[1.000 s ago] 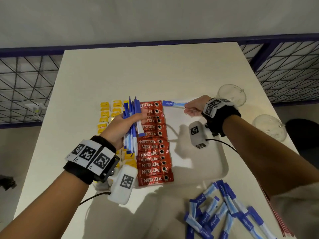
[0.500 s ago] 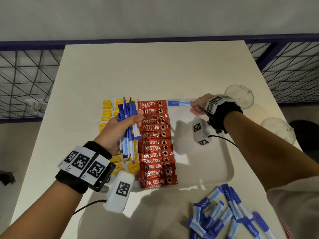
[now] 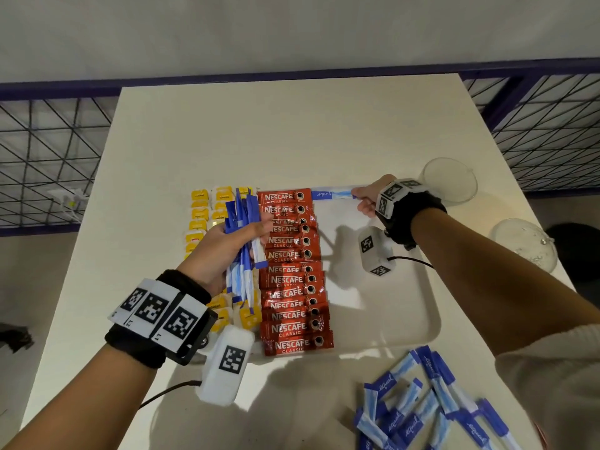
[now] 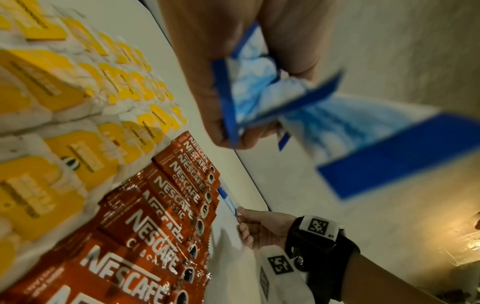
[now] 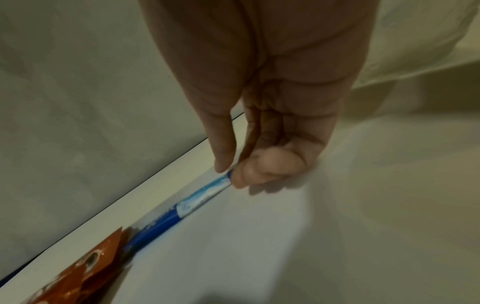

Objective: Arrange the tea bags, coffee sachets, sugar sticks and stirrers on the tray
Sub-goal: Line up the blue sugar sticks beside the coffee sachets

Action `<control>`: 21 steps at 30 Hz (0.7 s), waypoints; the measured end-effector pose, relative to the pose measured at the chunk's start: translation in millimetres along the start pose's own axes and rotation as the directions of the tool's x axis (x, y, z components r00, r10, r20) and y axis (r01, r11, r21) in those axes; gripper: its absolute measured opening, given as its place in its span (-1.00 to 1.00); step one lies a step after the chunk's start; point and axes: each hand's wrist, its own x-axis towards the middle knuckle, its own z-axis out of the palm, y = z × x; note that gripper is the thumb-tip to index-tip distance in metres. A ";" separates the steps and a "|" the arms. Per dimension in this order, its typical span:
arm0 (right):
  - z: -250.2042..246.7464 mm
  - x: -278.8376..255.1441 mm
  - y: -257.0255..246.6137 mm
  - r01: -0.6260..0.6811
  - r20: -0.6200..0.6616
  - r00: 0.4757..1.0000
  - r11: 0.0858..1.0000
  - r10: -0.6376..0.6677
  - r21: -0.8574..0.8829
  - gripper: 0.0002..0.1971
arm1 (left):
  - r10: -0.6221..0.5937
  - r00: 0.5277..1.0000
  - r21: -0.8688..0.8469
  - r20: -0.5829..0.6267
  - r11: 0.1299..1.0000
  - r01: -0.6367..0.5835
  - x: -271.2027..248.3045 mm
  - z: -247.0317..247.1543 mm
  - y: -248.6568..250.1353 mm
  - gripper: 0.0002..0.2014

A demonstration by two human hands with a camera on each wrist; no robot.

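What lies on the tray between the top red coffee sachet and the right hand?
One blue sugar stick, lying flat along the tray's far edge. The right hand pinches its end; its other end meets the top coffee sachet. The head view shows this.

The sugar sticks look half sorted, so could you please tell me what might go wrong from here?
1. The left hand grips a fanned bundle of sugar sticks above the coffee sachets; a slipped stick could upset that row.
2. The right hand pinches one stick at the tray's far edge; it may end up crooked or overlap the top sachet.
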 end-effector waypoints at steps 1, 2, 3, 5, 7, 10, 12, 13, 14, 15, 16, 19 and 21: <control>0.5 -1.9 -0.3 0.011 -0.012 1.000 1.000 -0.011 -0.003 -0.78 | -0.003 1.000 0.002 -0.003 1.000 0.003 -0.4 0.1 0.2 -0.92; -1.5 -3.0 0.3 0.020 -0.023 1.000 1.000 -0.020 -0.018 -0.77 | -0.006 1.000 0.000 -0.008 1.000 0.006 -0.8 -0.4 0.4 -0.92; -1.6 -7.9 -2.1 0.029 -0.041 0.999 1.000 -0.029 0.004 -0.77 | -0.009 1.000 -0.006 -0.008 1.000 0.009 -1.6 -0.5 1.3 -0.91; 0.2 -21.3 -9.4 0.047 -0.054 0.997 0.998 -0.049 -0.036 -0.78 | -0.017 1.000 -0.019 0.008 1.000 0.017 -2.8 0.1 3.6 -0.89; 5.0 -46.2 -16.4 0.089 0.003 0.996 0.996 -0.089 -0.029 -0.76 | -0.037 0.999 -0.031 0.030 0.999 0.038 -5.6 2.5 5.5 -0.89; 17.5 -103.3 -24.9 0.210 0.268 0.937 0.974 -0.224 0.082 -0.75 | -0.049 0.998 -0.031 0.035 0.998 0.050 -11.8 10.5 5.8 -0.90; 26.7 -136.9 -23.6 0.238 0.426 0.867 0.965 -0.260 0.105 -0.78 | -0.037 0.999 -0.009 0.022 0.999 0.037 -16.1 17.7 3.8 -0.85; 32.0 -149.0 -22.3 0.246 0.473 0.841 0.965 -0.262 0.097 -0.79 | -0.029 0.999 -0.003 0.014 1.000 0.029 -18.5 21.5 2.8 -0.84; 36.6 -157.8 -20.1 0.260 0.500 0.825 0.962 -0.264 0.080 -0.80 | -0.019 1.000 0.001 0.004 1.000 0.019 -19.9 24.1 0.7 -0.84; 41.1 -164.9 -17.9 0.278 0.508 0.817 0.958 -0.271 0.064 -0.81 | -0.010 1.000 0.006 -0.006 1.000 0.010 -21.1 26.3 -1.4 -0.85; 44.6 -171.2 -15.7 0.300 0.505 0.814 0.952 -0.289 0.062 -0.84 | -0.001 1.000 0.018 -0.013 1.000 0.001 -22.5 28.0 -3.8 -0.88; 47.4 -182.0 -10.0 0.320 0.451 0.832 0.943 -0.324 0.088 -0.91 | 0.025 0.999 0.021 -0.022 0.999 -0.025 -29.8 31.5 -8.4 -0.89; 45.8 -187.4 -6.7 0.334 0.409 0.848 0.939 -0.337 0.080 -0.89 | 0.018 0.999 -0.003 -0.037 1.000 -0.018 -34.7 32.3 -10.0 -0.89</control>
